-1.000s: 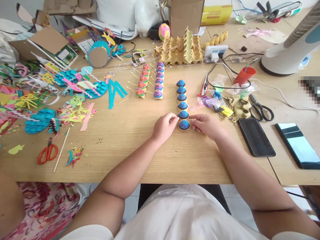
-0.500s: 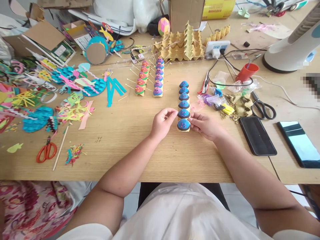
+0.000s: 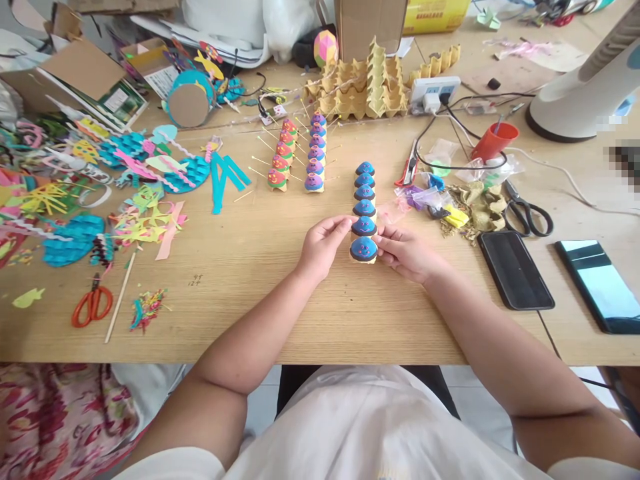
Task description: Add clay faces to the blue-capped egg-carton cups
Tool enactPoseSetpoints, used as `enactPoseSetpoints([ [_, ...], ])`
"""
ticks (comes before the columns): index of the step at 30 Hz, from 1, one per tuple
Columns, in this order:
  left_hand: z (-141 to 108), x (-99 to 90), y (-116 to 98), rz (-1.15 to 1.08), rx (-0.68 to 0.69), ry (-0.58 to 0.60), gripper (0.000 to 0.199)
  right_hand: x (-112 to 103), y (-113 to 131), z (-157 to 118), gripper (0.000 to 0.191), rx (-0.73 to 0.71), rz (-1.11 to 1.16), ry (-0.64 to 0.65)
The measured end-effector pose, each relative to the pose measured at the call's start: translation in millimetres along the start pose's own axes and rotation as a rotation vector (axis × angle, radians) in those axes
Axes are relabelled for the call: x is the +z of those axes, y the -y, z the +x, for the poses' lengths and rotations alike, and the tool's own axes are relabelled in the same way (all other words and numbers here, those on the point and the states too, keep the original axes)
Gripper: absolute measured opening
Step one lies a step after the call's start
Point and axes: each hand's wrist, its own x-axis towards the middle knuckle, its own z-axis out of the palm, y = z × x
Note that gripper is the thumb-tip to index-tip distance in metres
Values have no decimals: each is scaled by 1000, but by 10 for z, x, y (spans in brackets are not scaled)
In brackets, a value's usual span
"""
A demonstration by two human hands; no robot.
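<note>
A row of egg-carton cups topped with blue clay, an egg-carton caterpillar (image 3: 365, 209), stands on the table in front of me. Each dome has a dark rim, and the nearer ones show small pink faces. My left hand (image 3: 324, 248) pinches its left side near the front end, thumb and forefinger together. On the opposite side, my right hand (image 3: 403, 253) grips it with bent fingers partly hidden behind the front cups. Farther back stand a purple-and-blue caterpillar (image 3: 315, 153) and a red-and-green caterpillar (image 3: 283, 155), both with thin sticks poking out sideways.
Right of my hands lie clay packets (image 3: 435, 200), a red utility knife (image 3: 409, 163), black scissors (image 3: 527, 212) and two phones (image 3: 516, 270). Egg trays (image 3: 357, 87) and a power strip (image 3: 435, 90) sit behind. Orange scissors (image 3: 93, 303), a wooden stick (image 3: 121, 293) and paper scraps (image 3: 147, 223) lie left.
The blue caterpillar has shifted slightly left in the view, together with both hands. The grip on it looks the same.
</note>
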Motion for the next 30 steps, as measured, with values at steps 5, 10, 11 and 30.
enactPoseSetpoints([
  [5,-7,10,-15,-2,-27,-18,42,19,11,-12,58,3,27,7],
  [10,0,1,3,-7,-26,-3,40,3,-1,-5,53,-8,29,21],
  [11,3,-2,11,-7,-21,-4,39,2,-1,-4,53,-9,29,21],
  [30,-26,5,-52,82,118,21,29,0,-18,7,59,11,63,20],
])
